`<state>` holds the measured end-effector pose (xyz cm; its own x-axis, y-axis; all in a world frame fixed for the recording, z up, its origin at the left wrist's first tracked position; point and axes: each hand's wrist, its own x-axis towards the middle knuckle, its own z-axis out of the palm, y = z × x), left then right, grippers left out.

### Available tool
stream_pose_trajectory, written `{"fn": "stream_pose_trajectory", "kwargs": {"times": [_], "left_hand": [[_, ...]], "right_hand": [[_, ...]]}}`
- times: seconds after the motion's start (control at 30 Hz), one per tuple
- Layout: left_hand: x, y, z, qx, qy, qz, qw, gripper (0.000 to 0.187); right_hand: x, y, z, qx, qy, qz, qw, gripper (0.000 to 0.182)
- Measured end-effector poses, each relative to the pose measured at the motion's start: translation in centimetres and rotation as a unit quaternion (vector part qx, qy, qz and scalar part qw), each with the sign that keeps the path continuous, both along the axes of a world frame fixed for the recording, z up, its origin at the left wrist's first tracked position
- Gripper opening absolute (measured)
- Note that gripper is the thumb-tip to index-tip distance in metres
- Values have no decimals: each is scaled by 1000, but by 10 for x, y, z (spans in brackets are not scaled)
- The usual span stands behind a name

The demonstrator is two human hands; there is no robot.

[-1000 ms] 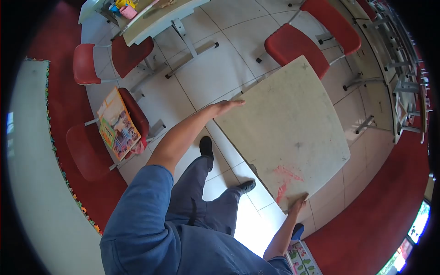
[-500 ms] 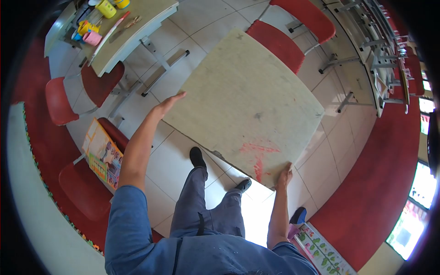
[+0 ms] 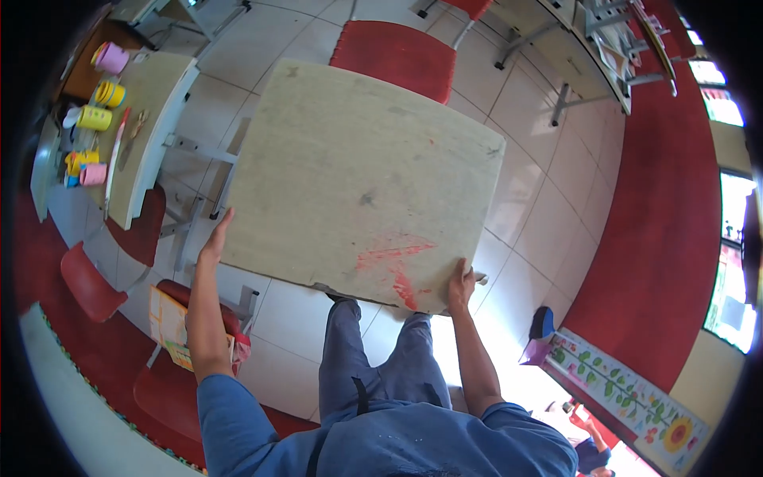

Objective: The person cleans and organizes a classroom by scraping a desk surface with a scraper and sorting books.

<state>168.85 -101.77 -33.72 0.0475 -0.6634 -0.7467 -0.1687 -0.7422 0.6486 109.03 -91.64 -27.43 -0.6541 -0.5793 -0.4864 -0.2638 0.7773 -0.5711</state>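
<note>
A worn beige school table (image 3: 318,151) with red paint smears fills the middle of the head view, in front of my body. My left hand (image 3: 214,238) grips its left edge near the close corner, the fingers partly hidden by the edge. At the close right corner my right hand (image 3: 462,286) is closed round the side, thumb up on the top. Both arms reach forward, and my feet are mostly under the tabletop.
A red chair (image 3: 393,57) stands against the table's far side. On the left, another table (image 3: 163,91) bears yellow and pink cups. A chair with a colourful poster (image 3: 168,322) is at lower left. More tables (image 3: 548,60) stand at far right. Another person (image 3: 590,453) is partly visible at lower right.
The table has turned anticlockwise in view and now sits squarer to my body, further left in view. Both hands have kept their grip on it, and my view has swung rightward.
</note>
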Motion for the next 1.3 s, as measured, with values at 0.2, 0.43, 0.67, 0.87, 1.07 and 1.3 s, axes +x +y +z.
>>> {"fn": "stream_pose_trajectory", "kwargs": {"times": [0.2, 0.43, 0.67, 0.87, 1.07, 1.3], "left_hand": [[68, 2, -29, 21, -11, 64, 998, 94], [25, -4, 21, -15, -454, -30, 891, 90], [-243, 45, 32, -3, -660, 21, 751, 83], [-476, 36, 27, -81, -672, -152, 720, 77], [-651, 31, 68, -260, -165, -400, 863, 44], [-677, 7, 104, -265, -260, -180, 911, 23]], "right_hand": [[41, -13, -6, 20, 11, 38, 999, 74], [62, -23, -7, 35, 16, 53, 998, 70], [45, -20, -11, 67, -104, 95, 988, 69], [-87, -52, -52, 233, -459, 316, 797, 62], [-387, -116, -75, 30, -157, 315, 936, 30], [-463, -237, 2, 189, -188, 198, 943, 40]]}}
